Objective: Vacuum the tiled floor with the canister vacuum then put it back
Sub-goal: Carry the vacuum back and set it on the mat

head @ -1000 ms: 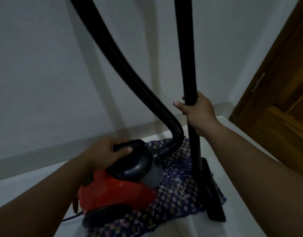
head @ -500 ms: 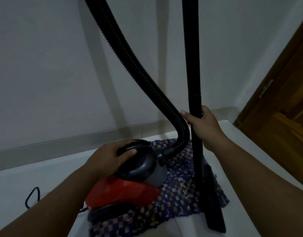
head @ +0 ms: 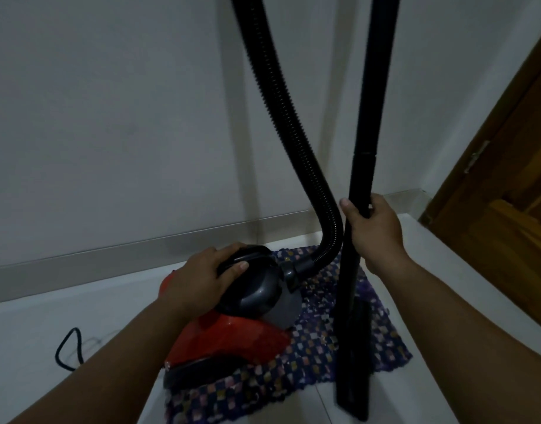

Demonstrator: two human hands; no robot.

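The red canister vacuum [head: 232, 341] with a dark grey front sits on a blue patterned mat [head: 382, 341] on the pale tiled floor [head: 465, 270]. My left hand [head: 202, 280] grips the black carry handle [head: 248, 257] on top of it. A ribbed black hose [head: 281, 102] rises from the front of the canister and leaves the top of the view. My right hand [head: 376, 231] holds the upright black wand [head: 364, 179]. The floor nozzle [head: 355, 377] at the wand's foot stands on the mat's right edge.
A plain white wall [head: 110, 117] with a grey skirting strip runs close behind the vacuum. A brown wooden door [head: 514, 209] stands at the right. The black power cord [head: 69, 350] loops on the floor to the left.
The view has shifted so the vacuum sits further right and the cord loop shows at left. My right hand has slid lower on the wand. Both grips are unchanged.
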